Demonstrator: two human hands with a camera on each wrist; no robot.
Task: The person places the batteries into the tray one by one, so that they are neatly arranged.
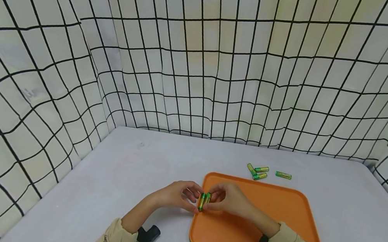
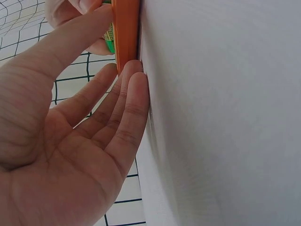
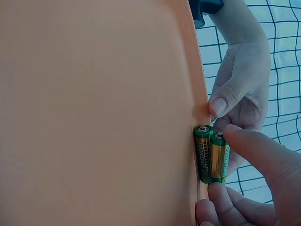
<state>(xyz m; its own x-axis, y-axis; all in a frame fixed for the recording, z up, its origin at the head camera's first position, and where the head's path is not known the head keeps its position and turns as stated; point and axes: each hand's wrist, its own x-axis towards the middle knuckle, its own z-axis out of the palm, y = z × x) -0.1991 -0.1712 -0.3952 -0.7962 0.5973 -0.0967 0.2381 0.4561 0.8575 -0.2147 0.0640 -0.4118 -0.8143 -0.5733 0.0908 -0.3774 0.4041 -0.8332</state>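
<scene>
Two green-and-gold batteries stand side by side at the left rim of an orange tray [image 1: 233,226]. In the right wrist view, one battery [image 3: 202,155] lies along the tray wall, and the other battery [image 3: 219,157] is pinched end to end between the thumb and fingers of my right hand [image 1: 232,199]. My left hand [image 1: 176,195] is at the outer side of the same rim, its thumb tip touching the rim close to the batteries. The left wrist view shows that hand's fingers [image 2: 134,108] nearly straight, with their tips by the tray's edge.
Beyond the tray's far edge, several more batteries [image 1: 259,176] lie on the white table [image 1: 163,149], one battery [image 1: 284,175] apart from the others. White walls with a black grid [image 1: 229,81] surround the table. Dark devices [image 1: 148,235] are on both wrists.
</scene>
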